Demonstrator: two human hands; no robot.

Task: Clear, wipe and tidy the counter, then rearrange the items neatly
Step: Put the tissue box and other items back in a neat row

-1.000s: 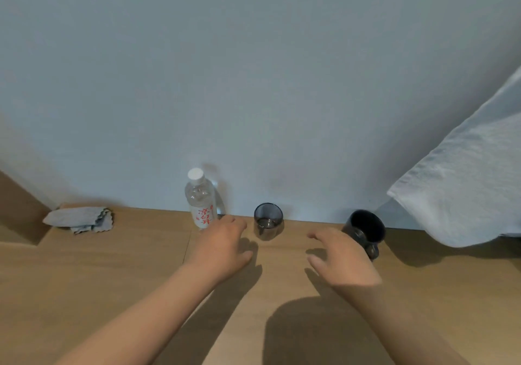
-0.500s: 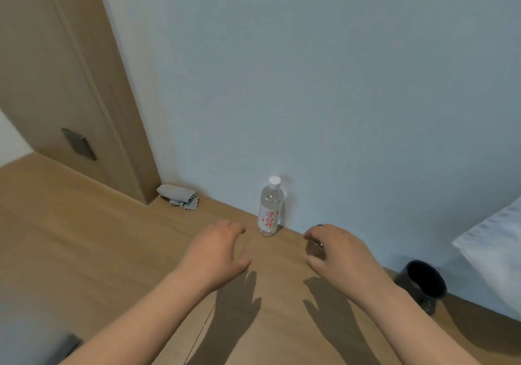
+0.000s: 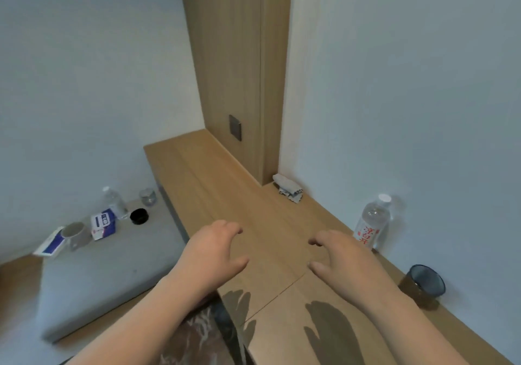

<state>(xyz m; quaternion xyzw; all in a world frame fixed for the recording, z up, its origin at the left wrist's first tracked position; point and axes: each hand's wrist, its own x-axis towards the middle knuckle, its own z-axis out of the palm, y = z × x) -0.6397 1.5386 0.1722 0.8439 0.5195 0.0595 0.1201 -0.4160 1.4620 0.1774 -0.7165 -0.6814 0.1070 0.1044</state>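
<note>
Both hands are hovering side by side over the wooden bench (image 3: 253, 195), palms down and holding nothing. The left hand (image 3: 214, 254) is reaching over the bench's left edge, its fingers (image 3: 229, 227) loosely curled and the thumb spread apart from them. The right hand (image 3: 346, 260) is mirroring this pose, with its fingers (image 3: 320, 239) curling downward and the thumb pointing towards the left hand. A clear water bottle (image 3: 372, 223) with red lettering and a white cap is standing upright against the wall, just beyond the right hand. A dark glass (image 3: 425, 283) is standing nearer the camera along the same wall. A crumpled grey cloth (image 3: 287, 188) is lying in the corner where the wall is meeting the wooden panel (image 3: 234, 54). On the lower grey platform (image 3: 112, 266) to the left, a second bottle (image 3: 114, 202), a small clear glass (image 3: 148, 196), a black round item (image 3: 139, 216), a grey mug (image 3: 76, 235) and blue-and-white packets (image 3: 103, 225) are sitting grouped near the far wall.
</note>
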